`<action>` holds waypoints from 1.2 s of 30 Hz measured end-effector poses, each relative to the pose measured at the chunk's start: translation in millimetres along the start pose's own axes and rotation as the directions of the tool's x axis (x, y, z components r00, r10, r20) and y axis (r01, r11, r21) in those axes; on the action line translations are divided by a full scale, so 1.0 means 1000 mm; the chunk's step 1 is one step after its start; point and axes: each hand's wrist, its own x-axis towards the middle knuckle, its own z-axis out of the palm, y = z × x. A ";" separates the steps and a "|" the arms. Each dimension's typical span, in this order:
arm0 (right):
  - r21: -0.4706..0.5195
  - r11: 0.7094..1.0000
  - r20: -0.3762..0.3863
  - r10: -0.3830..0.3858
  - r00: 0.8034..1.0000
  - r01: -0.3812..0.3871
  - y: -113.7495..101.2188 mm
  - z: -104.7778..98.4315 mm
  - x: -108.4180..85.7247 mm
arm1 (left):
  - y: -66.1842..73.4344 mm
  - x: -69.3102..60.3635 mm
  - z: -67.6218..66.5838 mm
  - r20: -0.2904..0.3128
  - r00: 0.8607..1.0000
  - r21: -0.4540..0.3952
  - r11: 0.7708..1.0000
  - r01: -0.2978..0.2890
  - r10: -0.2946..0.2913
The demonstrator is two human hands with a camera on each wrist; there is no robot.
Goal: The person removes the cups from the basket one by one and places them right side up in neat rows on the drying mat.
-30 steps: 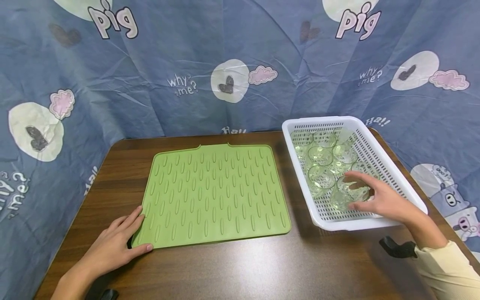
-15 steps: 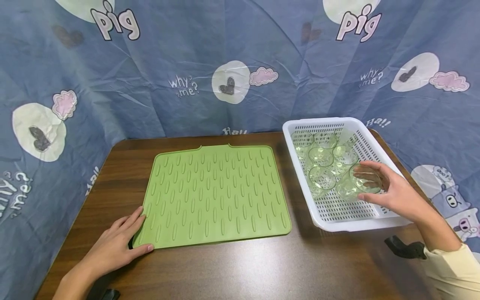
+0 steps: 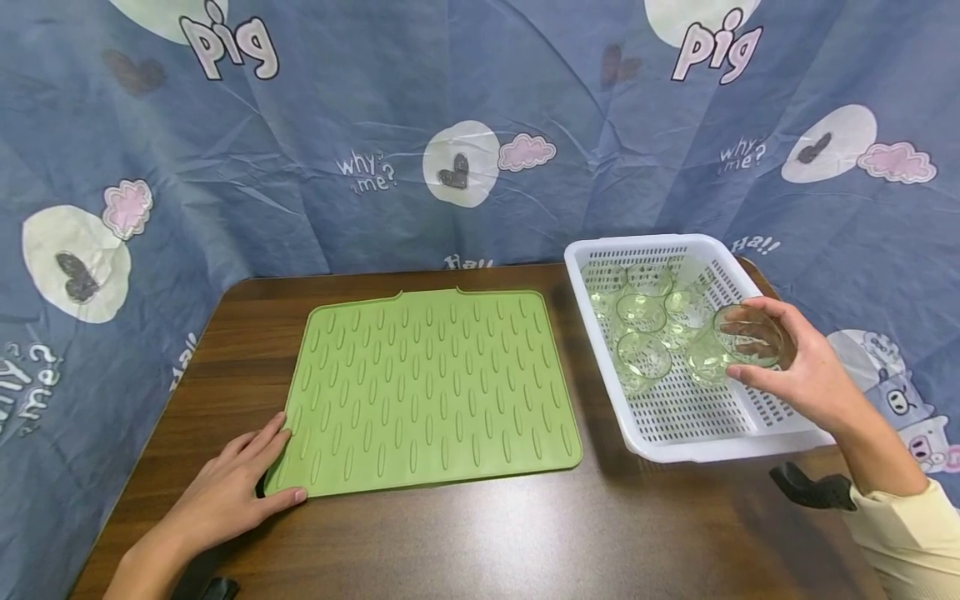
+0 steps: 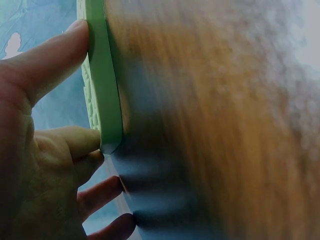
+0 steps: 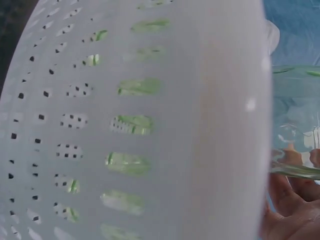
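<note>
Since half a second ago, the right hand (image 3: 813, 379) and the glass (image 3: 722, 346) it holds have shifted a little toward two o'clock in the head view, while the left hand (image 3: 232, 483) has stayed put. The right hand's grip is closed around the glass near its mouth, thumb on the near side and fingers at the far side, showing through the clear wall. The glass leans, mouth toward one o'clock and base toward seven, over the three o'clock part of the white basket (image 3: 678, 427). Other glasses (image 3: 642, 313) stand in the basket from about nine round to twelve o'clock.

Left grip is spread and relaxed at the eight o'clock corner of the green mat (image 3: 427, 392), with the thumb touching the mat's near edge and the index finger at its side edge. The mat lies flat on the brown tabletop (image 3: 465, 542), its ridged face up, and the basket sits just beside it toward three o'clock. At twelve o'clock, behind everything, hangs a blue printed cloth (image 3: 360, 108). A pale sleeve (image 3: 903, 521) covers the right forearm at five o'clock.
</note>
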 end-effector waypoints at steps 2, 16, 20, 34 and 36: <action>-0.071 0.997 -0.002 0.019 1.000 -0.019 -0.002 0.000 0.001 | 0.000 0.000 0.000 0.002 1.000 -0.001 1.000 0.000 0.000; -0.162 0.985 -0.008 0.059 0.998 -0.060 -0.020 0.005 0.020 | 0.002 -0.001 -0.001 0.007 1.000 -0.010 1.000 0.012 -0.012; -0.189 0.981 0.016 0.047 0.999 -0.043 -0.031 0.008 0.033 | 0.002 -0.001 -0.002 0.016 1.000 -0.010 1.000 0.012 -0.012; -0.208 0.978 0.148 0.066 0.987 -0.034 -0.056 0.049 0.097 | 0.001 -0.002 -0.003 0.037 0.999 -0.038 0.999 0.029 -0.027; -0.203 0.979 0.165 0.051 0.985 -0.016 -0.056 0.056 0.102 | 0.001 -0.002 -0.004 0.032 0.999 -0.039 0.999 0.028 -0.027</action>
